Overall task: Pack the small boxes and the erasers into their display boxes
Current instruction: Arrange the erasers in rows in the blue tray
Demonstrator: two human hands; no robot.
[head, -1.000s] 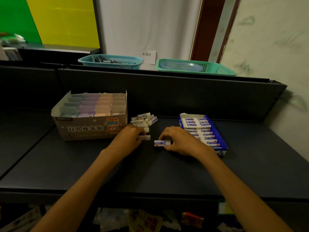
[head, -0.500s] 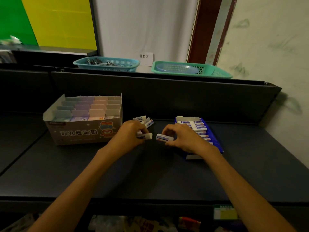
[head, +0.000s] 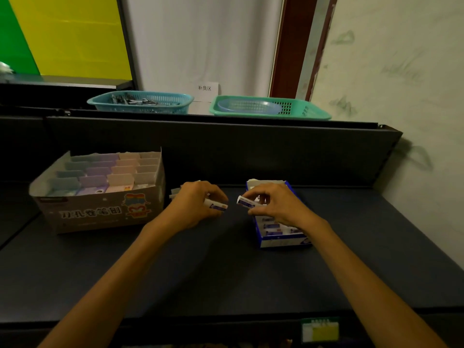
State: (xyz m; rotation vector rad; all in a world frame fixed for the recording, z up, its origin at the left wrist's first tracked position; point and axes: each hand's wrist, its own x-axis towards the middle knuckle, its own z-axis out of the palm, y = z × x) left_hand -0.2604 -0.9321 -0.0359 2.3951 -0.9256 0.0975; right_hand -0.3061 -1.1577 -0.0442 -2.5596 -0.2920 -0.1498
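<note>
My left hand [head: 198,202] pinches a white eraser with a blue sleeve [head: 216,205] just above the dark shelf. My right hand [head: 273,202] pinches a second eraser [head: 246,202], held over the near left part of the blue eraser display box [head: 283,241], which holds rows of erasers. A few loose erasers [head: 174,193] peek out behind my left hand. The cardboard display box [head: 100,212] at the left is filled with rows of small pastel boxes.
A dark back panel [head: 226,151] rises behind the shelf [head: 200,267]. On the ledge above stand a blue basket [head: 140,102] with metal parts and a green basket [head: 271,108]. A wall closes off the right side.
Both hands have lifted their erasers off the shelf. My right hand has moved right, over the blue display box; my left hand has risen with its eraser.
</note>
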